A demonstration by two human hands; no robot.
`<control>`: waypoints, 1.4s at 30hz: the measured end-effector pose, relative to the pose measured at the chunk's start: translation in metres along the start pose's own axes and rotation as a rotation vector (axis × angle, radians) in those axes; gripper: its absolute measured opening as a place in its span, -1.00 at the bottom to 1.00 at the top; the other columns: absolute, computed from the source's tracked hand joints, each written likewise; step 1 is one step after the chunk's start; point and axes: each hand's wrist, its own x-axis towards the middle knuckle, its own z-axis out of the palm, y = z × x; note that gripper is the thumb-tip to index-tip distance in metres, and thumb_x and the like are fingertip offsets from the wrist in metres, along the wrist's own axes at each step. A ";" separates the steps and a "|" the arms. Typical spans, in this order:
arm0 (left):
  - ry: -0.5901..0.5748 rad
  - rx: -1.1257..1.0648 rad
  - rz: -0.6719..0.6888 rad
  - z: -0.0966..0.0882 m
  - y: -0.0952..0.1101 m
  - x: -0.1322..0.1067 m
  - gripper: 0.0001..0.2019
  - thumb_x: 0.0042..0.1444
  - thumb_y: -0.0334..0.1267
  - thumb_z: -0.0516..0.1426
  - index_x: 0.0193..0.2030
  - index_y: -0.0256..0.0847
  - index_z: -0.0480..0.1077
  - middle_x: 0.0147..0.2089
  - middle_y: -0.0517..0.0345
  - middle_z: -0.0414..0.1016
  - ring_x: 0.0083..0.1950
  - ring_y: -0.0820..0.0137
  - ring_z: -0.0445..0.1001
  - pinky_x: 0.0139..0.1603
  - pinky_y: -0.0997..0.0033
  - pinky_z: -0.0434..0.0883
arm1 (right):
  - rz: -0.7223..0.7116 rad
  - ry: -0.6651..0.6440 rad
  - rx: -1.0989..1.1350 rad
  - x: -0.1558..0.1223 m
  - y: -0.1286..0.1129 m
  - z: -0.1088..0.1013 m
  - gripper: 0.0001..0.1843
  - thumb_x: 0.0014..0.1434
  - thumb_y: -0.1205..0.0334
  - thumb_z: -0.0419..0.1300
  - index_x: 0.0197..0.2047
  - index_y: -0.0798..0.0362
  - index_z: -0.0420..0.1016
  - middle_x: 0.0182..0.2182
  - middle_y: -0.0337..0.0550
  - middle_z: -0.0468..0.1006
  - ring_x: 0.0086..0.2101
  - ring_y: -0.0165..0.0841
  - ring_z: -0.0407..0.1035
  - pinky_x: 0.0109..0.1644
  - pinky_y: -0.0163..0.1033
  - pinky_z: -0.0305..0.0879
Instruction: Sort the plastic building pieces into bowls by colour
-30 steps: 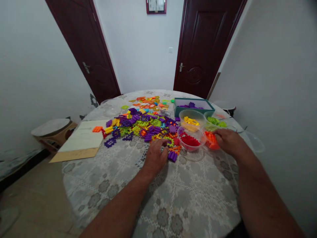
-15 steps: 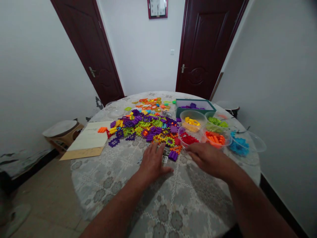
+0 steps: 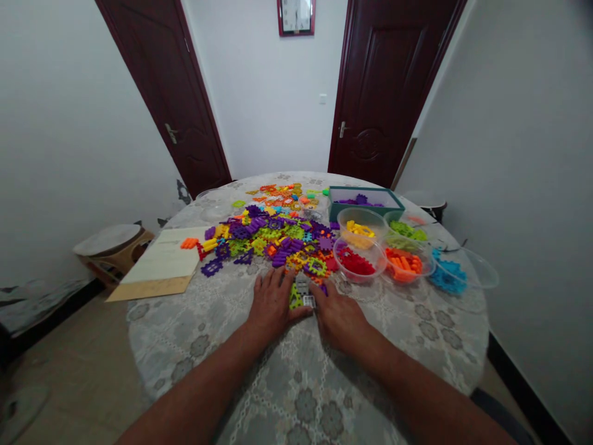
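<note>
My left hand [image 3: 271,304] lies flat on the patterned tablecloth [image 3: 324,383], fingers stretched out, at the near edge of a pile of coloured plastic building pieces [image 3: 273,238]. My right hand [image 3: 340,316] rests flat beside it, fingers apart. Between the two hands lie a small grey block with a white label [image 3: 303,289] and a lime-green piece [image 3: 293,301]; both thumbs reach toward them. Neither hand grips anything.
Right of the pile stand clear bowls of red [image 3: 354,262], orange [image 3: 405,264], yellow [image 3: 359,227], green [image 3: 405,228] and blue [image 3: 447,273] pieces, and a teal box [image 3: 361,193] with purple ones. A sheet on cardboard [image 3: 160,266] overhangs the table's left edge; a stool [image 3: 109,241] stands beyond.
My right hand left the orange bowl and swept left across the table to settle beside my left hand. My left hand drew back slightly toward me, off the pile's edge.
</note>
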 end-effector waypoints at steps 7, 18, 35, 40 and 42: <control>-0.003 -0.006 -0.094 -0.004 0.001 -0.008 0.01 -0.06 0.26 0.39 0.48 -0.04 0.19 0.50 -0.29 0.20 0.50 -0.25 0.11 0.40 -0.57 -0.06 | -0.349 0.035 0.304 0.011 0.023 0.006 -0.36 0.28 0.45 0.10 0.40 -0.10 0.35 0.43 -0.01 0.28 0.27 -0.16 0.38 0.30 -0.04 0.37; 0.117 -0.096 -0.020 0.014 -0.006 -0.008 0.10 -0.15 0.29 0.41 0.46 -0.19 0.17 0.47 -0.35 0.16 0.51 -0.21 0.12 0.47 -0.21 0.13 | -0.085 0.371 0.350 0.033 0.027 0.039 -0.45 0.33 0.34 0.08 0.37 0.12 0.36 0.33 0.18 0.37 0.33 -0.08 0.26 0.38 0.12 0.27; 0.139 -0.149 0.070 0.013 0.001 -0.005 -0.01 -0.06 0.15 0.37 0.44 -0.25 0.17 0.43 -0.40 0.18 0.44 -0.21 0.19 0.43 -0.27 0.19 | -0.080 0.311 0.411 0.036 0.010 0.041 -0.31 0.13 0.42 0.11 0.35 0.07 0.41 0.21 0.12 0.50 0.20 -0.08 0.42 0.34 0.00 0.30; 0.157 -0.151 0.085 0.008 0.004 -0.006 -0.14 -0.04 0.08 0.35 0.38 -0.17 0.25 0.41 -0.29 0.22 0.42 -0.14 0.21 0.42 -0.22 0.21 | -0.055 0.347 0.559 0.032 0.012 0.038 -0.29 0.06 0.41 0.12 0.32 0.09 0.44 0.16 0.10 0.54 0.17 -0.08 0.43 0.33 0.07 0.30; 0.157 -0.141 0.095 0.007 0.004 -0.006 -0.16 -0.03 0.07 0.35 0.37 -0.20 0.28 0.38 -0.31 0.26 0.39 -0.14 0.23 0.40 -0.21 0.23 | -0.028 0.370 0.621 0.029 0.014 0.037 -0.29 0.05 0.38 0.15 0.31 0.05 0.46 0.15 0.08 0.55 0.15 -0.07 0.45 0.32 0.10 0.30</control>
